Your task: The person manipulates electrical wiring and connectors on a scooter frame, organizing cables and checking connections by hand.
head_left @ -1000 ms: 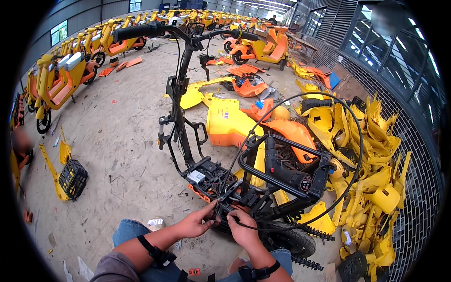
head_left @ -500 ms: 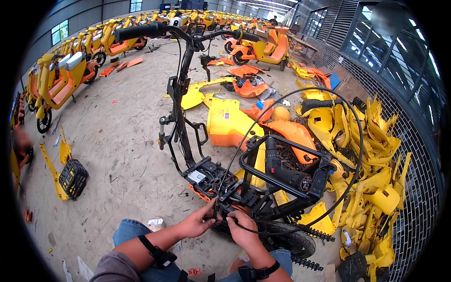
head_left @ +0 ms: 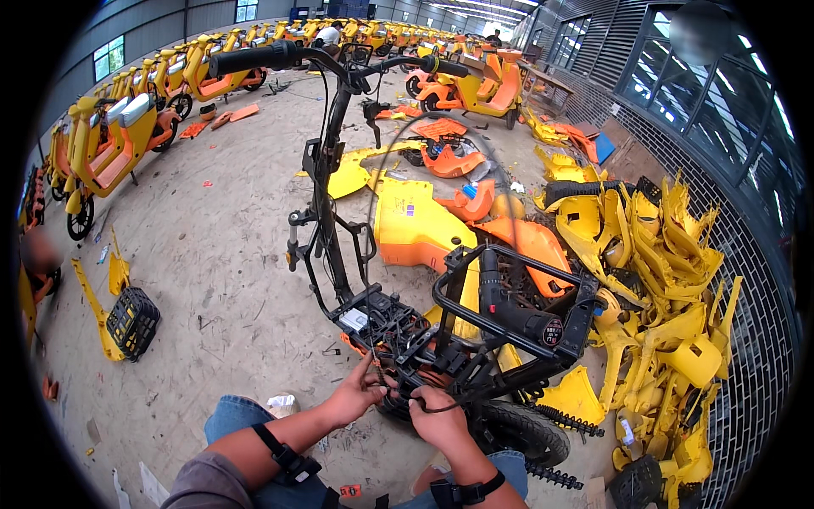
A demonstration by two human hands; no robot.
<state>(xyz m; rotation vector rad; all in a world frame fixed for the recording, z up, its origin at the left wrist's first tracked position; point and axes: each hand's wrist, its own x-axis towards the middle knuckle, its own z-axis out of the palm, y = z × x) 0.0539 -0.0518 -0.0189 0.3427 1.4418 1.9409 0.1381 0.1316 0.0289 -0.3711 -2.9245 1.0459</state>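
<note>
In front of me stands a stripped black scooter frame [head_left: 332, 212], handlebar up and bodywork off. My left hand [head_left: 358, 397] is at its low middle section, fingertips closed around a thin dark length of the black cable [head_left: 441, 409]. Beside it, my right hand [head_left: 437, 420] pinches the same cable between thumb and fingers. A blurred loop of the cable rises above the frame. Wiring and a silver-white box [head_left: 354, 319] sit just ahead of my hands. A black power drill [head_left: 517, 310] lies in the rear rack [head_left: 462, 307]. My fingers partly hide the spot they work on.
Yellow broken panels [head_left: 653, 339] are heaped along the brick wall at right. A yellow-orange cover [head_left: 411, 216] lies behind the frame. A black basket [head_left: 134, 324] is on the floor at left. Rows of yellow scooters [head_left: 119, 153] stand beyond. Shock absorbers [head_left: 568, 420] stick out near the rear wheel [head_left: 526, 431].
The large cable loop has swung from the right side to the left and become smaller and blurred. My left hand has shifted slightly left, its index finger more raised; my right hand stays nearly in place.
</note>
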